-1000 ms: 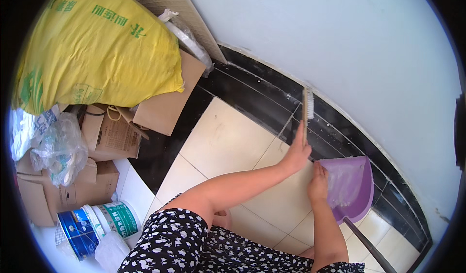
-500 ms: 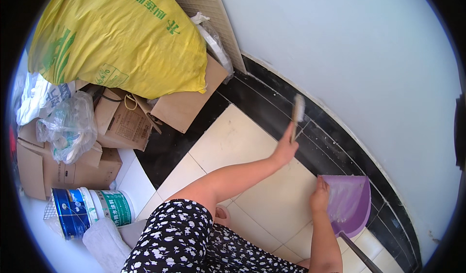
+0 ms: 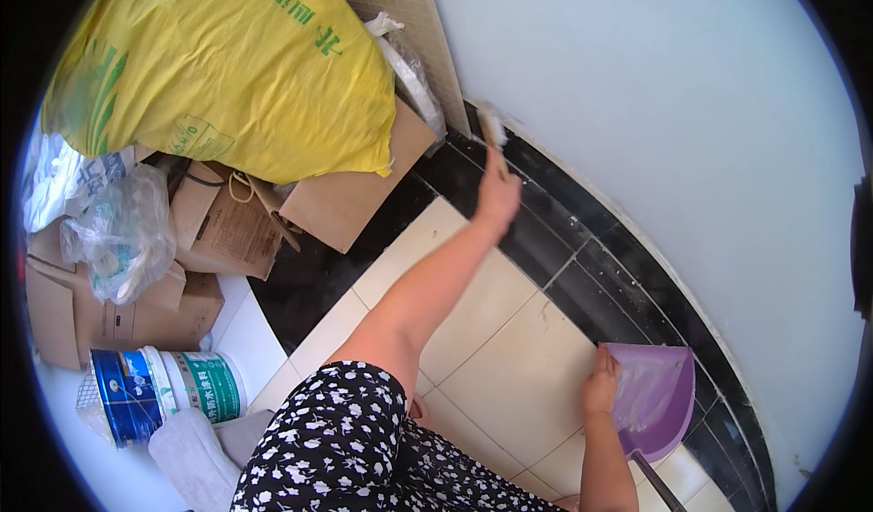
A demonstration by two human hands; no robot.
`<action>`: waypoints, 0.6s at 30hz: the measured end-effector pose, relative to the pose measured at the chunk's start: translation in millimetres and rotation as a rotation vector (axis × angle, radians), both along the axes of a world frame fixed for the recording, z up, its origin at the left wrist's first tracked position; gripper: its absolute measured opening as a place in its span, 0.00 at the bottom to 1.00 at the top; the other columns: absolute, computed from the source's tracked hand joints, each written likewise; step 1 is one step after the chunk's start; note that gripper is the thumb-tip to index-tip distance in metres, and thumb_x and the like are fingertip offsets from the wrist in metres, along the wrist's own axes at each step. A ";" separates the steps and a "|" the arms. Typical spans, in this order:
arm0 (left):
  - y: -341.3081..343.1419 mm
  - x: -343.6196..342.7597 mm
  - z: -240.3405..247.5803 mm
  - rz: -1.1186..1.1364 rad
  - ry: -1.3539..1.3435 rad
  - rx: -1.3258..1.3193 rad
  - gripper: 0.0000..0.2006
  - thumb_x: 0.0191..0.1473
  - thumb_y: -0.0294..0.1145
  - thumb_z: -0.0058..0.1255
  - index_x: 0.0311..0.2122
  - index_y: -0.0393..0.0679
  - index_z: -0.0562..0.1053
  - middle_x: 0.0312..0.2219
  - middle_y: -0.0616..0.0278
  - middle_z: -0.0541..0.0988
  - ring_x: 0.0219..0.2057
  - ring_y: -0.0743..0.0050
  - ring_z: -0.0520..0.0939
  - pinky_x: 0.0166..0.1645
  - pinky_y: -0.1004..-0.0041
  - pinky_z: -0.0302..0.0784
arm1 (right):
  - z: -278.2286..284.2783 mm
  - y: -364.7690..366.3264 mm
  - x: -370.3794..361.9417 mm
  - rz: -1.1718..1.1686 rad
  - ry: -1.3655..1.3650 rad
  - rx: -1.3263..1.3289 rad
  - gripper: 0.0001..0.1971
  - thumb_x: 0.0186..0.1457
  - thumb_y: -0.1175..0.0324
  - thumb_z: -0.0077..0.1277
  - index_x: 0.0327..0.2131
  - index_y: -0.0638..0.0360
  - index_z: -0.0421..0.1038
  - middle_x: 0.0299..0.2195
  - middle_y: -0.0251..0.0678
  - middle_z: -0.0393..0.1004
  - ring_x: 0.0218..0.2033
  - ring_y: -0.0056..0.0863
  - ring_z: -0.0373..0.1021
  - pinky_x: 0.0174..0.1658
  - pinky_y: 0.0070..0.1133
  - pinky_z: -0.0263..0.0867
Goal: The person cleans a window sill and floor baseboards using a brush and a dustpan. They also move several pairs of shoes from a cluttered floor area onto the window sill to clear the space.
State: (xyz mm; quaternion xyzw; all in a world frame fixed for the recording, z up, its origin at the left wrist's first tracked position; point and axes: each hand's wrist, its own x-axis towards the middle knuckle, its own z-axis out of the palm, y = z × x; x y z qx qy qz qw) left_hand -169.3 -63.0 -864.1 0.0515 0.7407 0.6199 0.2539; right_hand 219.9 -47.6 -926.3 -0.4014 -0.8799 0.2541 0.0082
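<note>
My left hand (image 3: 499, 200) is closed around the handle of a small brush (image 3: 492, 128) with pale bristles. The arm reaches far forward, and the brush is at the black tile border by the foot of the wall, slightly blurred. Nearer to me on the right, my right hand (image 3: 598, 383) grips the left edge of a purple dustpan (image 3: 671, 394). The dustpan lies on the floor with its open edge facing away from me, toward the black tiles. Its dark handle (image 3: 657, 480) runs down to the lower edge. Whitish dust smears its inside.
A big yellow sack (image 3: 245, 85) rests on cardboard boxes (image 3: 350, 185) at the far left. Below it are a clear plastic bag (image 3: 123, 239), a paint bucket (image 3: 205, 386) and a grey cloth (image 3: 195, 453). The pale wall (image 3: 637, 75) curves along the right. White specks dot the black tiles (image 3: 596, 276).
My left hand has swung the brush forward and to the left along the black tiles toward the corner. The dustpan and my right hand sit slightly lower in view.
</note>
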 end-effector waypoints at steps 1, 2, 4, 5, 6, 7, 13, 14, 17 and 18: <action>2.7 24.7 -13.6 -0.068 0.184 -0.100 0.39 0.48 0.24 0.42 0.63 0.51 0.41 0.41 0.42 0.73 0.34 0.58 0.77 0.37 0.70 0.73 | 4.4 -1.6 -1.8 -0.005 -0.009 -0.005 0.28 0.41 0.86 0.39 0.51 0.68 0.60 0.51 0.47 0.63 0.52 0.45 0.58 0.55 0.29 0.57; 0.7 59.1 -7.4 -0.128 0.316 -0.043 0.40 0.47 0.23 0.43 0.63 0.49 0.39 0.51 0.37 0.65 0.47 0.51 0.72 0.49 0.68 0.68 | 6.5 -2.8 -3.6 -0.015 -0.015 -0.011 0.28 0.41 0.86 0.39 0.51 0.68 0.59 0.51 0.47 0.63 0.52 0.45 0.58 0.55 0.29 0.57; -11.4 103.7 -30.3 -0.313 0.289 0.081 0.40 0.47 0.20 0.41 0.64 0.50 0.38 0.57 0.42 0.56 0.58 0.53 0.61 0.58 0.72 0.57 | 6.4 -2.8 -5.5 -0.014 -0.012 -0.018 0.28 0.41 0.86 0.39 0.52 0.68 0.59 0.51 0.47 0.63 0.52 0.45 0.58 0.55 0.30 0.57; -22.1 121.1 -29.7 -0.412 0.261 0.117 0.40 0.47 0.19 0.39 0.64 0.50 0.39 0.59 0.46 0.54 0.61 0.56 0.56 0.60 0.74 0.52 | 6.4 -2.9 -5.0 -0.018 -0.014 -0.022 0.28 0.41 0.86 0.39 0.52 0.68 0.59 0.51 0.47 0.63 0.52 0.45 0.58 0.55 0.30 0.57; -30.9 128.4 -21.7 -0.466 0.157 0.145 0.39 0.47 0.18 0.39 0.64 0.50 0.41 0.60 0.48 0.54 0.61 0.57 0.56 0.60 0.74 0.51 | 6.9 -1.7 -4.2 -0.013 -0.011 -0.015 0.28 0.41 0.86 0.39 0.52 0.67 0.59 0.51 0.47 0.63 0.52 0.45 0.58 0.55 0.30 0.57; -41.1 131.0 -15.0 -0.515 0.054 0.170 0.38 0.47 0.18 0.39 0.63 0.50 0.42 0.60 0.49 0.53 0.61 0.58 0.55 0.61 0.74 0.50 | 7.8 -2.2 -5.0 -0.003 -0.006 -0.010 0.29 0.41 0.86 0.39 0.52 0.67 0.59 0.51 0.47 0.63 0.52 0.45 0.57 0.55 0.30 0.57; -69.0 35.2 -62.4 -0.098 0.267 -0.239 0.39 0.45 0.20 0.43 0.63 0.54 0.47 0.51 0.48 0.68 0.47 0.57 0.74 0.50 0.69 0.67 | 1.6 0.5 -1.4 -0.004 -0.010 -0.026 0.29 0.41 0.87 0.38 0.52 0.66 0.59 0.51 0.47 0.63 0.52 0.45 0.58 0.55 0.30 0.57; -76.6 6.8 -70.5 -0.123 0.323 -0.359 0.39 0.45 0.23 0.45 0.63 0.51 0.47 0.44 0.45 0.73 0.44 0.52 0.75 0.48 0.68 0.69 | 2.8 0.5 -2.5 -0.001 -0.005 -0.042 0.29 0.41 0.87 0.39 0.52 0.66 0.59 0.51 0.47 0.64 0.52 0.45 0.58 0.55 0.30 0.58; -83.5 -47.0 -69.6 -0.155 0.338 -0.728 0.37 0.43 0.29 0.48 0.61 0.47 0.51 0.43 0.43 0.73 0.44 0.48 0.74 0.48 0.63 0.69 | 5.5 -1.1 -3.5 -0.009 0.000 -0.021 0.29 0.41 0.87 0.39 0.52 0.66 0.60 0.51 0.47 0.64 0.51 0.45 0.59 0.54 0.30 0.58; -83.5 -54.1 -68.3 -0.134 0.380 -0.800 0.36 0.44 0.30 0.47 0.61 0.49 0.51 0.42 0.42 0.73 0.43 0.48 0.75 0.48 0.63 0.70 | 5.2 -1.3 -2.4 -0.009 -0.003 -0.018 0.29 0.41 0.87 0.39 0.52 0.66 0.60 0.51 0.47 0.64 0.51 0.45 0.59 0.54 0.30 0.58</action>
